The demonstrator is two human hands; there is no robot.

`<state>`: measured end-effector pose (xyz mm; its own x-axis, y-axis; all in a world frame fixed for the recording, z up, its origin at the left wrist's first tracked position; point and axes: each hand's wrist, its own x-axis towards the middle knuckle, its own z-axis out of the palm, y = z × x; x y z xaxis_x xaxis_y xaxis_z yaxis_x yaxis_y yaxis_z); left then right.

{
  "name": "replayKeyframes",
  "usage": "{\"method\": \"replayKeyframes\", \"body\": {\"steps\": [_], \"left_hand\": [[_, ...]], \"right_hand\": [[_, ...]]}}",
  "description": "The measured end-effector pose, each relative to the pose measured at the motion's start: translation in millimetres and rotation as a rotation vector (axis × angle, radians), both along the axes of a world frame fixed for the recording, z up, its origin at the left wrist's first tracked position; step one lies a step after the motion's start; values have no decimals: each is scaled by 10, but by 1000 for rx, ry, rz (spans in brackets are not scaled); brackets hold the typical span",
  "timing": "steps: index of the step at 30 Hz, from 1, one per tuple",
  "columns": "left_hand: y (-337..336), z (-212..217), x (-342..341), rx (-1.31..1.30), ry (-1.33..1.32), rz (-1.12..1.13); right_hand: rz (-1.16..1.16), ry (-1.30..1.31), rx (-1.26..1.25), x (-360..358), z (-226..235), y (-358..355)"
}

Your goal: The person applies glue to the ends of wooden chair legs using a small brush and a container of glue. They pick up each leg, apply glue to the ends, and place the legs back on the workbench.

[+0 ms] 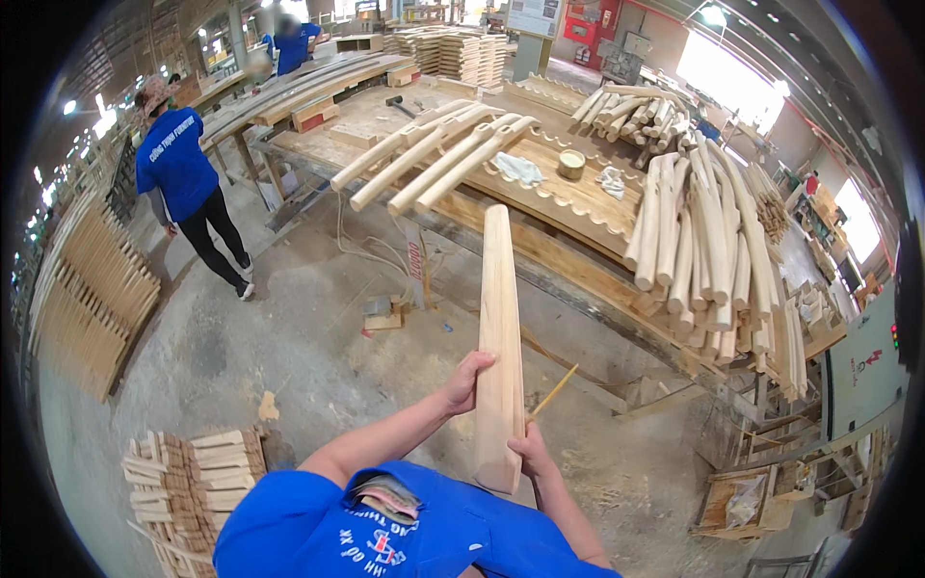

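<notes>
A long, pale wooden piece (498, 308), narrower at its far end, is held lengthwise in front of my chest. My left hand (467, 381) grips its left edge, fingers curled out of sight behind it. Lower down, my right hand (532, 451) is closed at the right edge near the close end. From that hand a yellow pencil (555, 389) sticks out, pointing away to the upper right. Beyond the piece stands a workbench (597, 303) carrying several curved wooden parts (434, 159), white cloths (518, 170) and a round tin (570, 165).
Many rounded wooden legs (708, 226) are heaped on the bench's right end. Stacked wooden parts stand on the floor at far left (96, 289) and lower left (198, 486). A co-worker (188, 178) stands at left, another (292, 46) behind. A grey cabinet (867, 371) is at right.
</notes>
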<state>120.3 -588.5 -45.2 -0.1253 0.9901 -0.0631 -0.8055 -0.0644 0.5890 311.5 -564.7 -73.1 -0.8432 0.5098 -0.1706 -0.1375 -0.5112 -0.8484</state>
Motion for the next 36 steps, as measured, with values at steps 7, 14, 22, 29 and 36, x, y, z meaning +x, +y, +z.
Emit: {"method": "replayKeyframes", "body": {"steps": [7,14,22,29,36], "left_hand": [[-363,429,-1137,-128,644,222],[-90,200,-1892,-213,715,248],[1098,1035,-3016,-184,449,170],[2532,1313,-3956,-279,880,262],[3338,1318,-4291,-308,334,48]], "right_hand": [[-76,53,104,-1481,125,-226],[-176,62,141,-2057,202,126],[-266,165,236,-2308,465,1603],[-259,228,225,-2340,612,2664],[-211,305,107,-2279,785,3007]]}}
